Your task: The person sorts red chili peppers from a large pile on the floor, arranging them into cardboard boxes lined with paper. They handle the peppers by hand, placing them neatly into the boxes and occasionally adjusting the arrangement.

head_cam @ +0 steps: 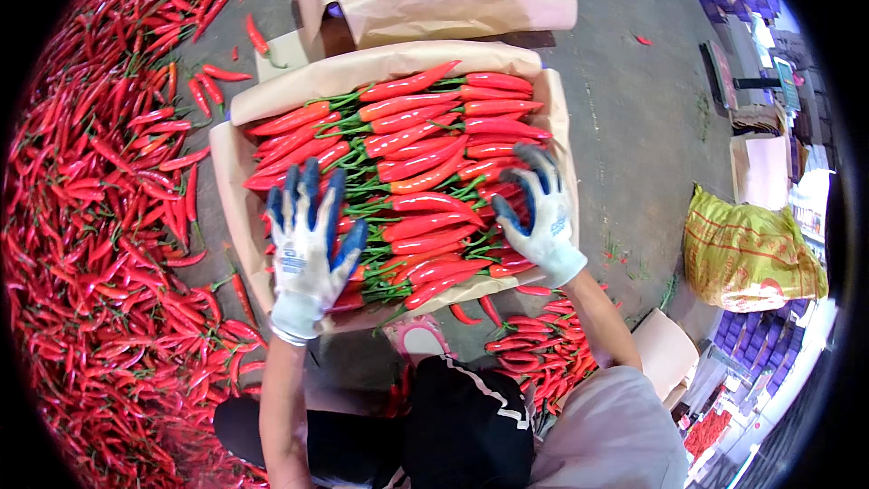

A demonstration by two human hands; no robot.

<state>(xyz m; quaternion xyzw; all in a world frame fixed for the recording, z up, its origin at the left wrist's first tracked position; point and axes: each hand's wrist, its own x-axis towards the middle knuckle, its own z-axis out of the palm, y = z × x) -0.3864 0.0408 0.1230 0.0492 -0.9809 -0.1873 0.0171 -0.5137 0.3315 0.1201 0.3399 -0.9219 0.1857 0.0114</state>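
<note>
Before me stands a box lined with brown paper (380, 61), filled with red chili peppers (424, 166) laid in rows, their green stems mostly pointing left. My left hand (305, 244), in a white knit glove with blue-coated fingers, lies flat over the left row with its fingers spread. On the right side of the box, my right hand (540, 217) wears a matching glove; its fingers are apart and curved over the right row, and their tips touch or hover just above the peppers. What lies beneath both palms is hidden.
A large heap of loose red chilies (102, 217) covers the floor at left. Another paper-lined box (461, 7) of chilies stands beyond mine. A smaller chili pile (543, 346) lies near my right leg. At right are a yellow-green woven sack (750, 251) and stacked purple crates (760, 346).
</note>
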